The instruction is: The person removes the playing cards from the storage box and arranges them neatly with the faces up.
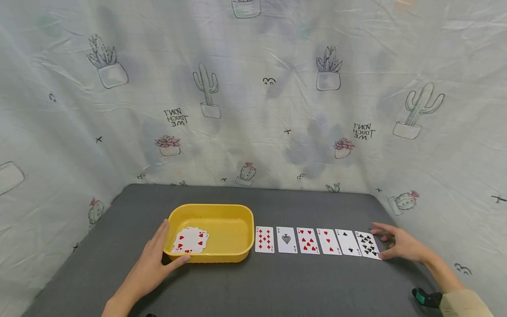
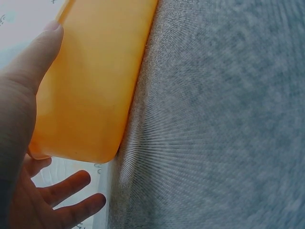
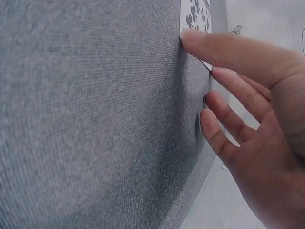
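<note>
My left hand holds the left end of a yellow plastic tub, its thumb along the near wall and its fingers at the left side. In the left wrist view, the lower fingers spread away from the tub. A loose stack of playing cards, a heart card on top, lies inside. My right hand has thumb and index finger at the right-edge corners of a many-pip clubs playing card, the last in a face-up row. The other fingers hang loosely curled beside it.
Between tub and clubs card lie a diamond card, the ace of spades, two heart cards and the two of clubs. A black-and-green object is near the right sleeve. Printed curtains surround the grey table.
</note>
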The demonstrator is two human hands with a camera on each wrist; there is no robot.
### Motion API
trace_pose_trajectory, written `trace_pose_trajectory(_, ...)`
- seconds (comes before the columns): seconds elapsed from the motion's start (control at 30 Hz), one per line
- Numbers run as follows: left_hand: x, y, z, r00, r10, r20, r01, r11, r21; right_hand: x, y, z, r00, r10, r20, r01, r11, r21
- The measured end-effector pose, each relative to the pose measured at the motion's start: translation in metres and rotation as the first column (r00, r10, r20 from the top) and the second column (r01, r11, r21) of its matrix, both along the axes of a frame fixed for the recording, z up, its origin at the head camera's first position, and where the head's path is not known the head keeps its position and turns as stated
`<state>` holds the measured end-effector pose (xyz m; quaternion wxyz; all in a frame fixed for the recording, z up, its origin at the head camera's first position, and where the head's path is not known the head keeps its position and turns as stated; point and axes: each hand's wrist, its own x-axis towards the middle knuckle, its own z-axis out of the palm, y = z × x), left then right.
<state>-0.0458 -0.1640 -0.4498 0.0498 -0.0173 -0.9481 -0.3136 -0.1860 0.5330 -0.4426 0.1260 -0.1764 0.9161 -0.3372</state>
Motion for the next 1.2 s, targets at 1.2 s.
trace_pose_trajectory(1.2,-0.001,-0.002,-0.002,1.0,0.024,0.015,-0.024,1.0,-0.008,-0.001,-0.01,0.003,0.989,-0.064,-0.133,0.081,0.989,0.126)
